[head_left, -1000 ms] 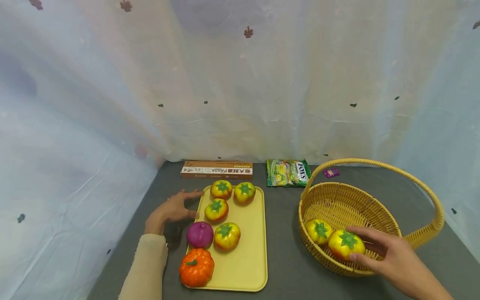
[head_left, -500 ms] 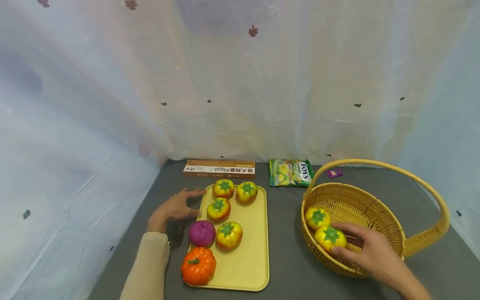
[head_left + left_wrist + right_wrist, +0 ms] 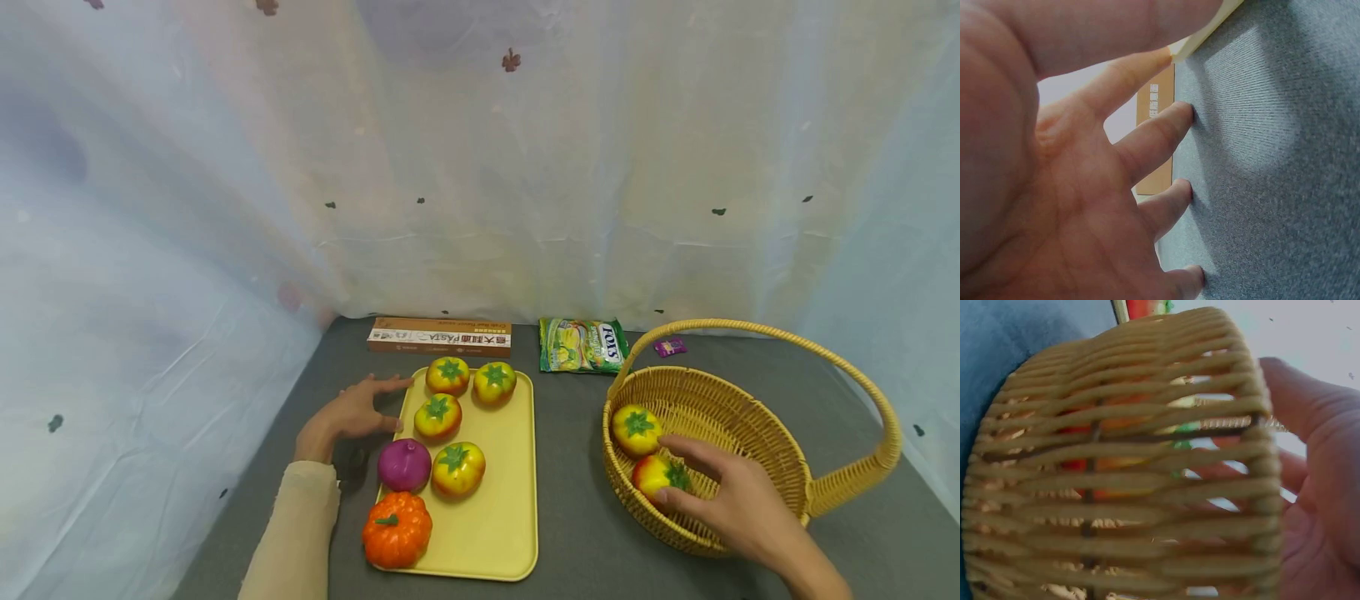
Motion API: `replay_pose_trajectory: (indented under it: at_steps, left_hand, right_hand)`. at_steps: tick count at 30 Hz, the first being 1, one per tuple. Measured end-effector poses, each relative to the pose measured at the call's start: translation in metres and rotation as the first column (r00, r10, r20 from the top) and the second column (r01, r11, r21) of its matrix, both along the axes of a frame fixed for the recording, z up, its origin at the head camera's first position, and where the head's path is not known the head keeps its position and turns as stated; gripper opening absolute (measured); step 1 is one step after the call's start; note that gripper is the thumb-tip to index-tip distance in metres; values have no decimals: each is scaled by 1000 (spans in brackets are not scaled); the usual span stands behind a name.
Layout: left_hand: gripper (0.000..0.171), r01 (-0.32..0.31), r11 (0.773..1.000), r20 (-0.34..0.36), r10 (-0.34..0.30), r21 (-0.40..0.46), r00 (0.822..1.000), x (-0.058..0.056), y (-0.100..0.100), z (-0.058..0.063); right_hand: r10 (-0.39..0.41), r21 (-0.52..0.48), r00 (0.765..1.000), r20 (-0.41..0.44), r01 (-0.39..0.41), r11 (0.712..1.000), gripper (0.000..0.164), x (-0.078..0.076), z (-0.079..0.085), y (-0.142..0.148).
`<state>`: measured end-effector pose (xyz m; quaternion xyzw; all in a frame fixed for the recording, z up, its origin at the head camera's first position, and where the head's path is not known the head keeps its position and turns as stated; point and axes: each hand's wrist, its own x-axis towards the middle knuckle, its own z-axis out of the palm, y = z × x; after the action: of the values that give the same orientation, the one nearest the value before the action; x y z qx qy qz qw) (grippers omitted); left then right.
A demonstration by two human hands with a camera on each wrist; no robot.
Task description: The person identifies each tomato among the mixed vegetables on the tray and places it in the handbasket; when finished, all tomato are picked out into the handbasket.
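My right hand point(image 3: 738, 500) reaches into the wicker basket point(image 3: 765, 425), its thumb and fingers spread at the right side of a yellow-and-red, tomato-like fruit point(image 3: 651, 477) with a green leafy top. That fruit lies tipped on the basket floor. Another like it point(image 3: 636, 429) sits just behind. In the right wrist view the basket's woven wall point(image 3: 1122, 456) hides most of the fruit. My left hand point(image 3: 351, 417) rests beside the yellow tray point(image 3: 498, 517), thumb and index finger at its left rim, other fingertips on the table. Several matching fruits point(image 3: 459, 469) stand on the tray.
A purple onion point(image 3: 405, 465) and an orange pumpkin point(image 3: 397, 531) sit along the tray's left side. Behind stand a pasta box point(image 3: 438, 337), a green candy bag point(image 3: 582, 346) and a small purple packet point(image 3: 670, 346). The basket's tall handle point(image 3: 757, 327) arches over its opening.
My right hand has moved left inside the basket with the fruit, which has since tipped so its leafy top faces right. The fruit behind it shifted slightly. My left hand stays at the tray.
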<state>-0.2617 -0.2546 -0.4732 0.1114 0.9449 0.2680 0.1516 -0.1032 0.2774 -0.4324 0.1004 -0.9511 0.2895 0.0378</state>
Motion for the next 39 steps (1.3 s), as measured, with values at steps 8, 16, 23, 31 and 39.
replay_pose_trajectory:
  at_steps: [8, 16, 23, 31, 39]
  left_hand:
    - [80, 4, 1000, 4, -4, -2, 1000, 1, 0, 0]
    - [80, 12, 1000, 2, -12, -1, 1000, 2, 1, 0]
    - [80, 16, 1000, -3, -16, -6, 1000, 1, 0, -1]
    - [79, 2, 1000, 3, -2, -1, 1000, 2, -1, 0]
    - [79, 6, 1000, 0, -6, -1, 1000, 2, -1, 0]
  right_hand:
    - [87, -213, 988, -130, -113, 971, 54, -3, 10, -29]
    - [222, -302, 970, -99, -242, 922, 60, -16, 11, -72]
    - [377, -476, 923, -71, -364, 800, 62, -32, 8, -109]
    - [480, -564, 877, -27, -410, 717, 62, -51, 1, -151]
    - [531, -600, 848, 1, -424, 678, 59, -72, -18, -179]
